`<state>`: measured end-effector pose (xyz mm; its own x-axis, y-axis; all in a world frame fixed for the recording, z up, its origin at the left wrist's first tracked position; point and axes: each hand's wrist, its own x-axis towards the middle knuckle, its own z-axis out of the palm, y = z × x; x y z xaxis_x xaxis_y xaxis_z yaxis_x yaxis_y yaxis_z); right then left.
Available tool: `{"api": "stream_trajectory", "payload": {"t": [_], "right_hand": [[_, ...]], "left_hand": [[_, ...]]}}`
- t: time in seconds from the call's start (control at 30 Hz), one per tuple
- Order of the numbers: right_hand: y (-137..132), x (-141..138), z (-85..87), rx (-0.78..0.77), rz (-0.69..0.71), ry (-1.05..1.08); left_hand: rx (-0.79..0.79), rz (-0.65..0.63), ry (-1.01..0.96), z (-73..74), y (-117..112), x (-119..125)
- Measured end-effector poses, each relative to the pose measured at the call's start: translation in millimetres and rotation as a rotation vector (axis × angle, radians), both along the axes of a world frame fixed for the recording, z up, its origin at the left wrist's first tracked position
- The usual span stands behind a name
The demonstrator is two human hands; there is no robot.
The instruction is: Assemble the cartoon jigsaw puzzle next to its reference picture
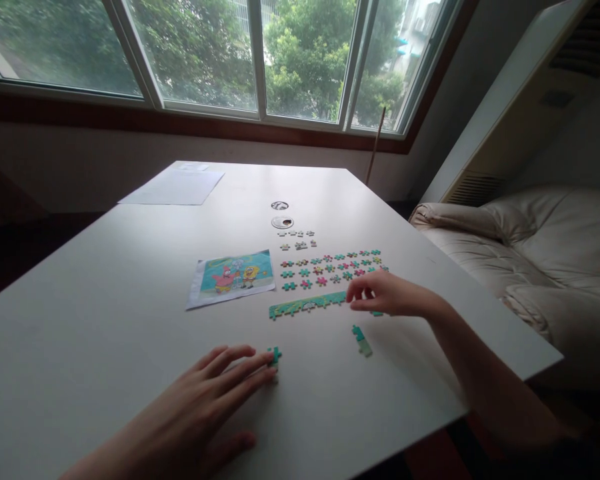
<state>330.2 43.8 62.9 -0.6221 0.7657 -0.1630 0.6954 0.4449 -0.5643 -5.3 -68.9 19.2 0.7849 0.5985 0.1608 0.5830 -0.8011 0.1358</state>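
Apparently I'm working at the right end of the joined jigsaw strip (307,305), nearer me than the loose puzzle pieces (321,282). My right hand (387,293) curls nearly closed there; whether it grips a piece, I can't tell. My left hand (220,387) lies outstretched, fingertips touching a small joined section (276,353). Lining up tabs would call for lightness.

No legible text, labels, or numbers

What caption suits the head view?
Left hand and right hand among jigsaw pieces on a white table, with a printed picture nearby.
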Motion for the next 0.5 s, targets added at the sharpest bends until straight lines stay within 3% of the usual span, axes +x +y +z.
{"api": "stream_trajectory", "payload": {"t": [0.13, 0.23, 0.4, 0.5], "right_hand": [[20, 58, 3.7, -0.064, -0.201, -0.186], [26, 83, -3.2, -0.12, -0.254, -0.226], [31, 88, -10.5, -0.234, -0.267, -0.176], [33, 86, -12.9, -0.248, -0.253, -0.193]], "left_hand": [[0.041, 0.03, -0.017, -5.5, -2, -3], [0.023, 0.054, -0.03, -8.8, -5, -1], [-0.01, 0.099, -0.086, -8.9, -8, 4], [-0.014, 0.062, -0.062, -6.9, -8, 5]]}}
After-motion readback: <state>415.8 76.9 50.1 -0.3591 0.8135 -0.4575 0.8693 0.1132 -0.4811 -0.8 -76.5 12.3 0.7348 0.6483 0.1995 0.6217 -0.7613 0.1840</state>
